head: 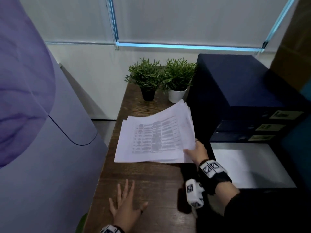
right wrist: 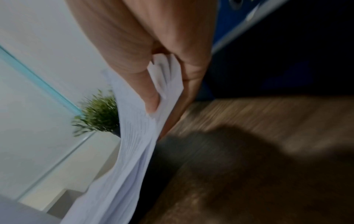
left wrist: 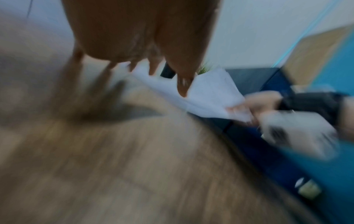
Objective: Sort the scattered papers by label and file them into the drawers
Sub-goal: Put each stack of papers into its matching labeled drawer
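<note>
A stack of white printed papers (head: 156,137) hangs fanned above the wooden desk (head: 151,182). My right hand (head: 193,151) pinches its near right corner, thumb on top and fingers beneath; the right wrist view shows that pinch on the papers (right wrist: 134,151) close up. My left hand (head: 125,204) is spread flat with straight fingers low over the desk, nearer to me than the papers, and holds nothing. In the blurred left wrist view the left hand's fingers (left wrist: 182,84) point toward the papers (left wrist: 206,97). The dark blue drawer unit (head: 235,98) stands at the right, with labelled drawer fronts (head: 284,115).
Two small potted plants (head: 148,78) (head: 178,78) stand at the desk's far end, just beyond the papers. A pale open drawer or tray (head: 249,165) juts out below the blue unit at the right. A large purple panel (head: 42,132) borders the desk's left edge.
</note>
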